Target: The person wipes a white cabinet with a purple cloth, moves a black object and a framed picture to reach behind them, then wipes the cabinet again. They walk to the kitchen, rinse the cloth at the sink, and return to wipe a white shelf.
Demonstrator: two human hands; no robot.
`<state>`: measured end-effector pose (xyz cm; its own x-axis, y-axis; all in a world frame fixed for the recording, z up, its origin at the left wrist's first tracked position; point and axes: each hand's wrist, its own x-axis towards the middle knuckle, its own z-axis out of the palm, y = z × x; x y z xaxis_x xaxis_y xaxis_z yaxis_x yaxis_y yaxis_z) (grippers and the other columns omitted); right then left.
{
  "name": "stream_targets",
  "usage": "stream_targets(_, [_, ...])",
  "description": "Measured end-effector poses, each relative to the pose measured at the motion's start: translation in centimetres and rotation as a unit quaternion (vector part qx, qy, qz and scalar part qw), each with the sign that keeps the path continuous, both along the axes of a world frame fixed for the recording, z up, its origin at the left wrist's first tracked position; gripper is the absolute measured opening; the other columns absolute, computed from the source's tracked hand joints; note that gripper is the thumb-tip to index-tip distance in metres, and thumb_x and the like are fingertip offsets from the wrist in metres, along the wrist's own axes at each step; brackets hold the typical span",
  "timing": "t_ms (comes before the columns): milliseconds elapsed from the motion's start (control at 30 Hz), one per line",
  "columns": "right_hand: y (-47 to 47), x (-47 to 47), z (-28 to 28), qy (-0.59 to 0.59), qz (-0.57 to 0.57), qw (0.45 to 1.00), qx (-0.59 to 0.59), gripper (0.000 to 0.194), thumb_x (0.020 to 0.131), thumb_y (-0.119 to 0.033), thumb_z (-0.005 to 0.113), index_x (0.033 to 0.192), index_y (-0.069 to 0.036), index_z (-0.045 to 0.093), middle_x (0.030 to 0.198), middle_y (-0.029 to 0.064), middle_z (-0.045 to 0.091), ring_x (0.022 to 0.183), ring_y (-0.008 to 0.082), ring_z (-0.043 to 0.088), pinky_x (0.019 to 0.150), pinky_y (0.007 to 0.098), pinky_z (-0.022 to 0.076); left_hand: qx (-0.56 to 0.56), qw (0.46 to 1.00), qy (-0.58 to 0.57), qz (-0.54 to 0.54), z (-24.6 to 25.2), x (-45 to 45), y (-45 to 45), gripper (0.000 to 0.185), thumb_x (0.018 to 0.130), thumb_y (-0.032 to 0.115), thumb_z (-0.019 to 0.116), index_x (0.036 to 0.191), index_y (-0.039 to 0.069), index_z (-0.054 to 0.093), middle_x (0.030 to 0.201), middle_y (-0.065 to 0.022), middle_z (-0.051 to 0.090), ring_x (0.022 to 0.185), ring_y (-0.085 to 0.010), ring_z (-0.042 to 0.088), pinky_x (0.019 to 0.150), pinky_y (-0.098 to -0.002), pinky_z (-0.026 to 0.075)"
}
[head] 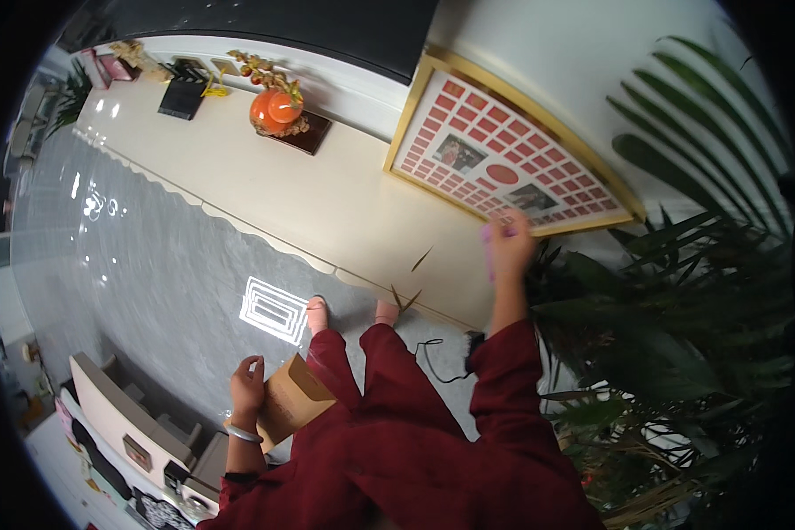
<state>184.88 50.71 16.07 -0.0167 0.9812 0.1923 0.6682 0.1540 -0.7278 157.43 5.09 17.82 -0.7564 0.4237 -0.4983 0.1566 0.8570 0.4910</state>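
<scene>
My right hand (511, 244) is closed around a purple cloth (489, 255), mostly hidden by the fingers. It is in front of the lower edge of a gold-framed picture (430, 142), which leans on the wall; whether the cloth touches it I cannot tell. The picture holds rows of small red cards and two photos. My left hand (246, 387), with a silver bangle (244, 434) at the wrist, is low at the left with curled fingers. Right beside it is a brown cardboard box (295, 397) with a raised flap. How the box is supported is not clear.
A long cream cabinet top (344, 192) bears an orange gourd-shaped ornament (275, 111), a dark tray (311, 132) and a black box (184, 98). Leafy plants (609, 311) crowd the right side. A black cable (430, 368) lies on the grey floor (172, 252). A desk (126, 411) stands at lower left.
</scene>
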Motion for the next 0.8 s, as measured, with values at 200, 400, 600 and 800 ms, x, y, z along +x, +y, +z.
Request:
stream_targets(200, [-7.4, -1.2, -16.6, -0.252, 0.043, 0.910, -0.327, 0.050, 0.073, -0.039, 0.072, 0.113, -0.013, 0.055, 0.103, 0.0145, 0.061, 0.094, 0.0287, 0.063, 0.076, 0.0402, 0.0513, -0.029, 0.997, -0.061, -0.042, -2.8, -3.8, -1.3, 0.025, 0.089, 0.024, 0.061, 0.099, 0.001, 0.065, 0.046, -0.0011, 0.048, 0.043, -0.0047, 0.040, 0.041, -0.0277, 0.029])
stream_targets(400, [-7.6, -5.3, -22.8, -0.313, 0.094, 0.880, -0.346, 0.048, 0.077, -0.034, 0.066, 0.116, -0.009, 0.052, 0.124, 0.0140, 0.051, 0.103, 0.0314, 0.060, 0.082, 0.0428, 0.0511, -0.110, 0.987, -0.071, -0.096, -5.8, -9.5, -5.0, 0.025, 0.089, 0.024, 0.061, 0.097, 0.002, 0.065, 0.045, -0.0003, 0.045, 0.043, -0.0042, 0.038, 0.041, -0.0280, 0.029])
stream_targets(600, [-15.0, -4.9, -26.4, -0.334, 0.119, 0.860, -0.366, 0.027, 0.080, -0.020, 0.057, 0.102, -0.006, 0.058, 0.109, 0.0144, 0.061, 0.098, 0.0344, 0.061, 0.079, 0.0447, 0.0511, -0.126, 0.976, -0.078, -0.157, -7.2, -13.5, -6.8, 0.026, 0.090, 0.026, 0.060, 0.097, 0.002, 0.065, 0.047, -0.0032, 0.051, 0.044, -0.0066, 0.043, 0.042, -0.0285, 0.033])
stream_targets(800, [-29.7, 4.1, -24.3, -0.356, 0.015, 0.828, -0.434, 0.021, 0.078, -0.014, 0.053, 0.096, -0.006, 0.062, 0.092, 0.0182, 0.065, 0.088, 0.0354, 0.063, 0.073, 0.0452, 0.0508, -0.091, 0.973, -0.110, -0.182, -7.6, -14.0, -6.6, 0.026, 0.090, 0.025, 0.060, 0.098, 0.001, 0.065, 0.052, -0.0055, 0.056, 0.046, -0.0079, 0.047, 0.044, -0.0280, 0.036])
